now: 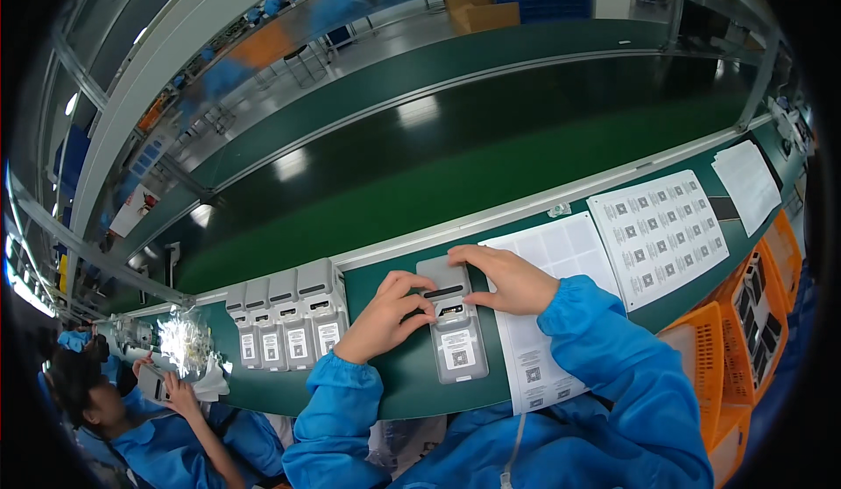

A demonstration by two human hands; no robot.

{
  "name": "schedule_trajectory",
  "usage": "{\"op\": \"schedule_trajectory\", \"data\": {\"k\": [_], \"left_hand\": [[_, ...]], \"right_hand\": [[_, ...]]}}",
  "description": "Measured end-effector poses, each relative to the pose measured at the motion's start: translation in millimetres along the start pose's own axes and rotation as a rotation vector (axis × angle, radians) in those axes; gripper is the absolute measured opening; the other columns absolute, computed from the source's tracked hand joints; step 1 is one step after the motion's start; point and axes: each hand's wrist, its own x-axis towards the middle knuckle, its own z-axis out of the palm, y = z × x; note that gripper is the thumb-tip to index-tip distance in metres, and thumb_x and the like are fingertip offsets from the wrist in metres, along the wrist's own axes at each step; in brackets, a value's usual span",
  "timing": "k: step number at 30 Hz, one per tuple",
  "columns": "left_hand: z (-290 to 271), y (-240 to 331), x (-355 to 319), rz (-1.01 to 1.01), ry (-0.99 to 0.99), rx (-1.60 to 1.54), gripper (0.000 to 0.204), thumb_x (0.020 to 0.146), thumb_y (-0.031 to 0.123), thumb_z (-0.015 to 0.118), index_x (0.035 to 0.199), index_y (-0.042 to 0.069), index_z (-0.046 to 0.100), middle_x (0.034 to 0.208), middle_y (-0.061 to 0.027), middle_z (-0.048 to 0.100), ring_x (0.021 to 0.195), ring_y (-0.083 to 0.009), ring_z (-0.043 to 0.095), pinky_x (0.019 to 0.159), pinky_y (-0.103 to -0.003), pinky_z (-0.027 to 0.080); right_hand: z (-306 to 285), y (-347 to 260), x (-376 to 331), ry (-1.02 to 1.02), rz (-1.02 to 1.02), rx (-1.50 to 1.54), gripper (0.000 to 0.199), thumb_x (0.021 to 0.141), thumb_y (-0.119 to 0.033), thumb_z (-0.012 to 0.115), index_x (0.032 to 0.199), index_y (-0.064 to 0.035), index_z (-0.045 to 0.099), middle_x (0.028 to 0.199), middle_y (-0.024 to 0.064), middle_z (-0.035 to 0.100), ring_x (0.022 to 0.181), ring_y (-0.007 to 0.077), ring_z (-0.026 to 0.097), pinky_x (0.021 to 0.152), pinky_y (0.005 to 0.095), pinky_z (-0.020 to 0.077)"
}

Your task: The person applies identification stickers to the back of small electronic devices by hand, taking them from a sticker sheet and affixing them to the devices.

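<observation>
Light-grey boxy device (pixel 455 324) near the front edge of a green workbench (pixel 403 393).
From left: row of four similar devices (pixel 299 340); left hand (pixel 383 321), thumb and fingertips close together at the device's left edge; device with dark slot (pixel 444 291), recess (pixel 450 309) with gold-coloured contacts, white square-code label (pixel 458 350) below; right hand (pixel 517 281), fingers spread wider at top and right edge; grip firmness impossible to tell; printed label sheets (pixel 657 231) beyond.

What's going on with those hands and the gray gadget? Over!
Left hand, right hand: both at gray gadget, one each side. Gadget: on green table, label up. Close by: sticker sheet, partly under right sleeve.
</observation>
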Motion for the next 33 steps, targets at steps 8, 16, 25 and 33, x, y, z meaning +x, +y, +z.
{"op": "schedule_trajectory", "data": {"k": [8,16,25,33], "left_hand": [[2,0,-33,-0.124,0.276,-0.357,0.014,0.087,0.002,0.08,0.096,0.004,0.07,0.112,-0.0073,0.063,0.107,-0.0224,0.059,0.094,-0.035,0.049],[68,51,-22,-0.329,0.784,-0.667,0.01,0.097,-0.005,0.073,0.103,-0.001,0.067,0.108,-0.0106,0.071,0.094,-0.0147,0.062,0.086,-0.029,0.051],[88,73,-16,-0.444,0.9,-0.904,0.007,0.104,0.003,0.069,0.106,0.001,0.064,0.105,-0.0086,0.069,0.09,-0.0117,0.063,0.084,-0.027,0.052],[103,77,-14,-0.421,0.913,-1.304,0.01,0.111,0.012,0.063,0.108,0.002,0.063,0.102,-0.0069,0.068,0.085,-0.0124,0.059,0.076,-0.026,0.048]], "right_hand": [[9,-3,-9,0.056,-0.063,-0.147,0.059,0.088,-0.012,0.084,0.14,-0.005,0.058,0.144,0.0178,0.063,0.134,0.0394,0.06,0.114,0.0471,0.0494],[24,-47,-15,0.083,0.035,0.318,0.036,0.088,-0.026,0.089,0.113,-0.0068,0.073,0.112,0.0113,0.075,0.111,0.0288,0.068,0.097,0.04,0.0549],[20,-56,-22,0.192,0.163,0.49,0.023,0.092,-0.01,0.084,0.111,-0.0039,0.074,0.103,0.0067,0.075,0.102,0.0173,0.07,0.089,0.0314,0.0576],[27,-49,-25,0.175,0.072,0.486,0.016,0.096,-0.005,0.075,0.111,-0.001,0.074,0.102,0.0092,0.077,0.096,0.02,0.074,0.086,0.0316,0.0599]]}}
